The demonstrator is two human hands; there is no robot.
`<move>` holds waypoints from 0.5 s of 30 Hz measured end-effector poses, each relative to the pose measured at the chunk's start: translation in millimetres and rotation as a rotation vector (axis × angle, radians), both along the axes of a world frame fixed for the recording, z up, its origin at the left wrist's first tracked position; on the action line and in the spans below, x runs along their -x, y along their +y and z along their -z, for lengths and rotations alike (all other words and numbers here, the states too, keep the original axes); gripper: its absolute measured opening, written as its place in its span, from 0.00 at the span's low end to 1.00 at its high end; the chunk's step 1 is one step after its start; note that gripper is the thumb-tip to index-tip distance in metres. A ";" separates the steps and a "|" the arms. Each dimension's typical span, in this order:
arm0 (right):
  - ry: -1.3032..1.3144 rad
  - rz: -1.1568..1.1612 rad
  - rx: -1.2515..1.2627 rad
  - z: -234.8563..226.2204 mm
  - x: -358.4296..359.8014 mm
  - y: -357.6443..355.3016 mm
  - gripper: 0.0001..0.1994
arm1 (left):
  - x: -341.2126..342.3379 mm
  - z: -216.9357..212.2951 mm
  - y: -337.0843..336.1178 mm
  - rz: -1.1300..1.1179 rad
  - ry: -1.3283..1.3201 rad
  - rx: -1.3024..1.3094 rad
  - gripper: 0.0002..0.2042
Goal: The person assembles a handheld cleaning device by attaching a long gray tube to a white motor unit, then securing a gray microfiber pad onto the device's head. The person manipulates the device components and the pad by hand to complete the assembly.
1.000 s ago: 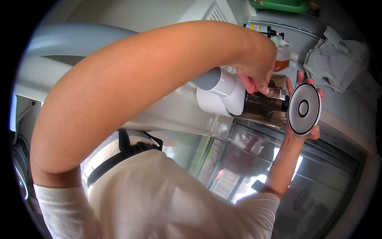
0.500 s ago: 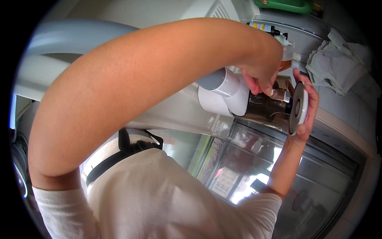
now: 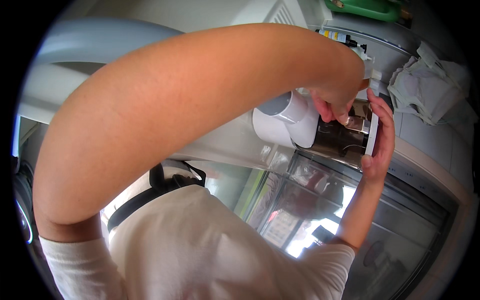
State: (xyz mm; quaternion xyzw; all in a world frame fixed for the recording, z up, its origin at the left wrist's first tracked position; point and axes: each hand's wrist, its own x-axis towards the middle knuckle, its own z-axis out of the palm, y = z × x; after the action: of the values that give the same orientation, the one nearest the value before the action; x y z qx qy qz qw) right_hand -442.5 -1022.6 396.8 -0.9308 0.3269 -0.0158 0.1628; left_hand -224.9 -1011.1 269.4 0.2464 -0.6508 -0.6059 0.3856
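Note:
A white appliance (image 3: pixel 272 129) with a grey round end lies on its side at the upper right, joined to a dark see-through cup (image 3: pixel 334 136). My left hand (image 3: pixel 341 102) reaches over from the left, its fingers closed at a small shiny tab-like piece (image 3: pixel 357 124) by the cup; what exactly the fingers grip is partly hidden. A round white lid (image 3: pixel 372 135), seen edge-on, sits against the cup's right end. My right hand (image 3: pixel 384 134) holds that lid from outside, fingers curving over its far side and thumb at the near edge.
Behind my left arm runs a thick grey tube (image 3: pixel 105 42). Small pump bottles (image 3: pixel 345 38) and a green object (image 3: pixel 367 7) stand at the back. A crumpled pale cloth (image 3: pixel 425 85) lies at the right, and a dark-framed glass panel (image 3: pixel 400 215) is below.
My right hand has turned the lid from a tilted position, its inner face showing, to nearly flush with the cup's end. My left hand keeps its place at the cup.

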 end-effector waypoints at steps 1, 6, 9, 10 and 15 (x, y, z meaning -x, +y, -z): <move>-0.002 0.004 0.002 0.7 0.6 0.6 0.43 | 0.3 0.3 -0.3 -0.002 0.009 0.002 0.08; 0.096 -0.038 0.070 -2.9 -10.5 5.2 0.43 | -7.2 -1.8 7.4 -0.016 0.013 -0.013 0.08; 0.173 -0.053 0.089 -5.3 -8.7 4.9 0.44 | -4.9 0.2 3.1 0.010 0.022 -0.006 0.08; 0.189 -0.031 0.086 -5.0 -5.0 6.2 0.44 | 0.4 0.6 0.3 0.021 -0.001 -0.007 0.08; 0.169 -0.030 0.066 -4.9 -12.9 5.2 0.45 | -2.7 -0.8 2.2 -0.014 0.016 -0.006 0.09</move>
State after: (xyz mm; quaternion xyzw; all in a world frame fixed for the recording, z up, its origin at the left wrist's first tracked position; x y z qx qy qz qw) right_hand -429.6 -1017.4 401.7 -0.9384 0.3250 0.0544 0.1042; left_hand -222.1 -1008.9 270.2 0.2475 -0.6441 -0.6071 0.3942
